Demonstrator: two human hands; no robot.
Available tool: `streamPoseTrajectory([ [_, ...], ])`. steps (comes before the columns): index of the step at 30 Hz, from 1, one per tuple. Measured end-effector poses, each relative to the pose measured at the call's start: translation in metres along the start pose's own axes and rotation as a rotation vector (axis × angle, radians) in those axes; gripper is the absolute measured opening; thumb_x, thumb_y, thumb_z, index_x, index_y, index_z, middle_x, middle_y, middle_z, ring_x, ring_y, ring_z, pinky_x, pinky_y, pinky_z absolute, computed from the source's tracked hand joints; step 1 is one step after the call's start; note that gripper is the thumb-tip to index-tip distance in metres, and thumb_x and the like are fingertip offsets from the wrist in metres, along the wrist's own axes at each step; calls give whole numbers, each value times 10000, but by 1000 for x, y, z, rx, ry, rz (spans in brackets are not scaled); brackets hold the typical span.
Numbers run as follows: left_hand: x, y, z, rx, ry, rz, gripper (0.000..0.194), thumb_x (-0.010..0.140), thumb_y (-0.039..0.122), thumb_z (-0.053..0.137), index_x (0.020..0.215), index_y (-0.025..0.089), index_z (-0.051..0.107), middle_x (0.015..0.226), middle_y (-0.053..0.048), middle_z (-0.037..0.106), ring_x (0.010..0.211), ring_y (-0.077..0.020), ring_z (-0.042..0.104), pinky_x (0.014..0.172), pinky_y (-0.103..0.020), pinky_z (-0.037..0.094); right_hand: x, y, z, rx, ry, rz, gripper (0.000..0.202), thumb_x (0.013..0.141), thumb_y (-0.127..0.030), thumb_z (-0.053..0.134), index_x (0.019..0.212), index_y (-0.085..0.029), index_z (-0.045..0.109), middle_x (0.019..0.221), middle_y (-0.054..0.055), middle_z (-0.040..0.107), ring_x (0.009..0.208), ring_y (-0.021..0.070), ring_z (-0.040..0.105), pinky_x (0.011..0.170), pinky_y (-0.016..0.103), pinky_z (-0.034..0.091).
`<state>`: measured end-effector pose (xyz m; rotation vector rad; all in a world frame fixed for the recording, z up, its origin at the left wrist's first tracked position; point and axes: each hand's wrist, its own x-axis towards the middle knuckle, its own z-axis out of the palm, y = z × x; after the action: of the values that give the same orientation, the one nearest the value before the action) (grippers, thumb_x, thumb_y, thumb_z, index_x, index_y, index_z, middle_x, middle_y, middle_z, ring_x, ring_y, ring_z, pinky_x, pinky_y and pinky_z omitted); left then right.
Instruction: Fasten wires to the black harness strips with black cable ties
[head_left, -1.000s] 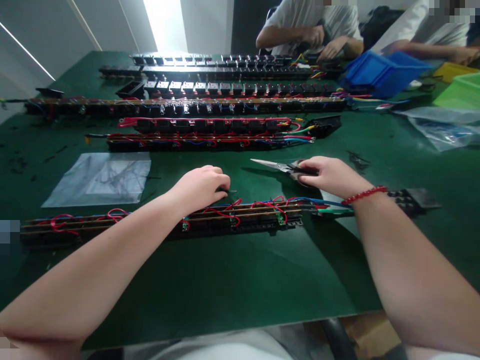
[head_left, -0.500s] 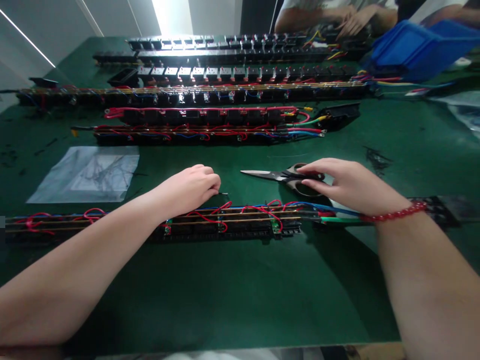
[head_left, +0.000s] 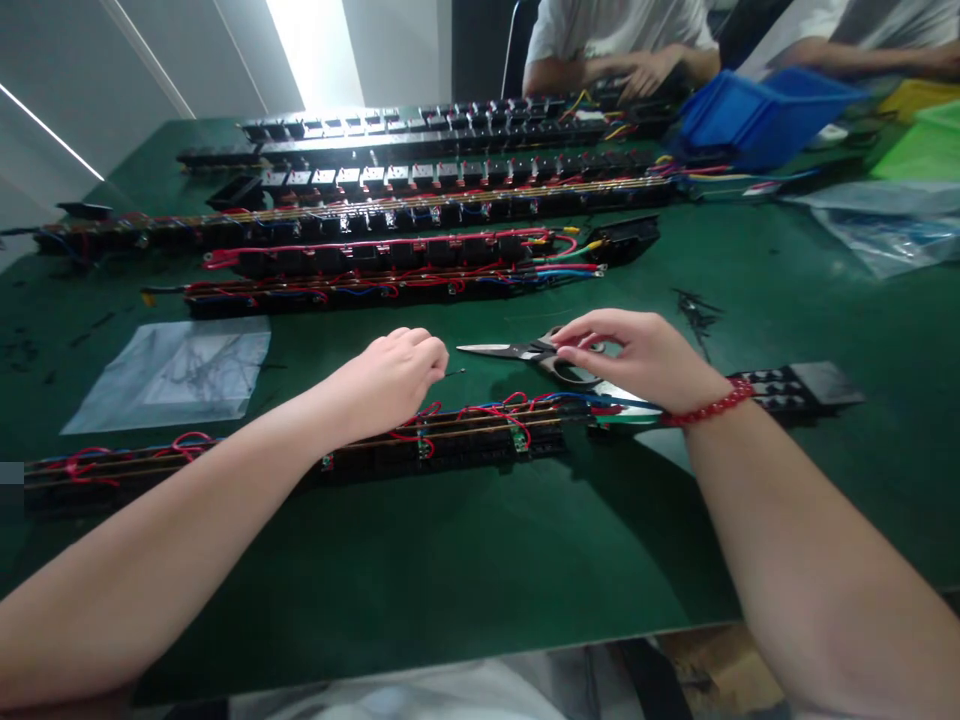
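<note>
Lower now: one pair of scissors in the pinching right hand, one thin piece in the closed left hand.

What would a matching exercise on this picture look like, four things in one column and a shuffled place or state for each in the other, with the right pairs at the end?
Column one:
1. scissors
2. red bracelet
3. blue bin
4. left hand

Column two:
A. at the wrist of the right hand
B. fingers curled, a thin dark piece showing at the fingertips
C. in the upper right of the picture
D. blades pointing toward the picture's left

Right pairs: 1-D, 2-A, 3-C, 4-B.
</note>
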<state>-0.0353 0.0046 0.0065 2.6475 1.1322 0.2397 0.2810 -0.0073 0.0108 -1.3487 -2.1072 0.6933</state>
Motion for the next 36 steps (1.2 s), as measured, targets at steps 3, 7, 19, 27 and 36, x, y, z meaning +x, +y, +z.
streamPoseTrajectory([
  [3,29,36,4,-95,5,25,209,994,206,384,929,184,582,1008,-92,648,978,-248,591,892,-424,505,-2,-6,5,239,-72,28,345,797,-500,781,1016,-234,762,1035,66,780,894,221,726,862,399,607],
  [7,68,71,19,-193,100,-26,157,987,160,417,942,177,566,1020,-106,660,1016,-253,604,876,-401,513,-3,-5,10,525,-100,92,340,705,-433,879,931,-222,736,913,27,769,860,197,723,844,363,599],
  [19,63,85,35,-251,84,-22,148,1022,166,397,1041,180,542,981,-90,684,904,-234,612,795,-346,463,-4,0,10,685,-41,129,285,706,-384,905,813,-188,727,776,15,738,717,132,673,673,263,553],
  [27,66,87,24,-484,86,-144,130,1014,168,408,987,197,532,973,-47,692,873,-186,594,754,-303,423,-2,2,17,891,42,164,260,672,-275,936,822,-194,739,775,-5,760,742,125,722,733,245,585],
  [36,67,82,31,-466,-64,11,235,938,410,603,994,189,662,1048,-61,732,947,-231,652,788,-335,481,-2,8,-1,779,32,144,242,730,-322,899,803,-183,715,780,7,756,705,120,711,688,242,591],
])
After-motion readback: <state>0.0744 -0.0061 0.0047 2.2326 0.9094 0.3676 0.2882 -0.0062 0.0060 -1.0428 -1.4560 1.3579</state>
